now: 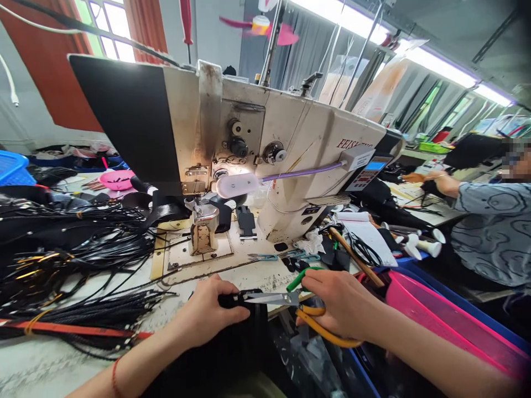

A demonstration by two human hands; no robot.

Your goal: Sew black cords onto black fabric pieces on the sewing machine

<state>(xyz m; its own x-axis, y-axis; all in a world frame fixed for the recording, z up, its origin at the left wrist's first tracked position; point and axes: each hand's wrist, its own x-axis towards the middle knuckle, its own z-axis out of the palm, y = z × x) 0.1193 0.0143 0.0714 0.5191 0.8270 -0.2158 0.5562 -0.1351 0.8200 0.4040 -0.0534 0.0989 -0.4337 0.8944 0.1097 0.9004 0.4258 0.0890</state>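
My left hand (209, 310), a red cord on its wrist, pinches a small black strap piece (232, 299) at the table's front edge. My right hand (338, 304) grips scissors (271, 299) with one green and one orange handle. Their blades point left and reach the strap's right end; whether they are cutting it I cannot tell. Straight behind both hands stands a sewing machine (307, 149) with a post bed (204, 231). Black fabric (232, 359) hangs below my left hand, partly hidden by it.
Bundles of thin black cords (120, 309) cover the table's left side. Blue thread snips (263, 257) lie by the machine base. To the right are a wooden-handled tool (357, 257), a notepad (367, 237) and a pink basin (440, 309). Another person (493, 221) sits further right.
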